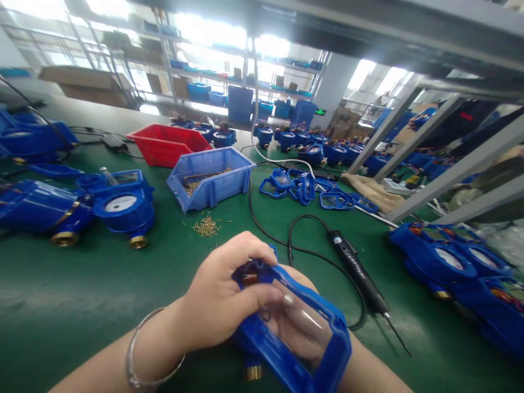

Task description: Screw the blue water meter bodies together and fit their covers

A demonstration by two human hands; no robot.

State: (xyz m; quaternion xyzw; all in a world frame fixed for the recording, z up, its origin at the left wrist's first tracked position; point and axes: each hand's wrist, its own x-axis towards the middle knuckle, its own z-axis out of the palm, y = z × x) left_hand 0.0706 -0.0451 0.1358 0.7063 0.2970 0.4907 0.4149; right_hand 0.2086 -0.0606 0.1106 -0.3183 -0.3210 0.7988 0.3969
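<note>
My left hand (223,297) wraps over a blue water-meter body with a clear-windowed blue cover (303,338), fingers closed on the cover's top. My right hand (298,327) is under the meter, seen mostly through the clear window, holding it from below. A brass fitting (254,373) pokes out beneath. The meter is held just above the green table near its front edge.
A black electric screwdriver (356,270) with cord lies right of my hands. A blue bin (210,177) of brass screws and a loose screw pile (207,225) sit ahead, a red bin (166,143) behind. Finished blue meters (123,204) lie left and right (458,262); spare covers (305,188) lie in the centre.
</note>
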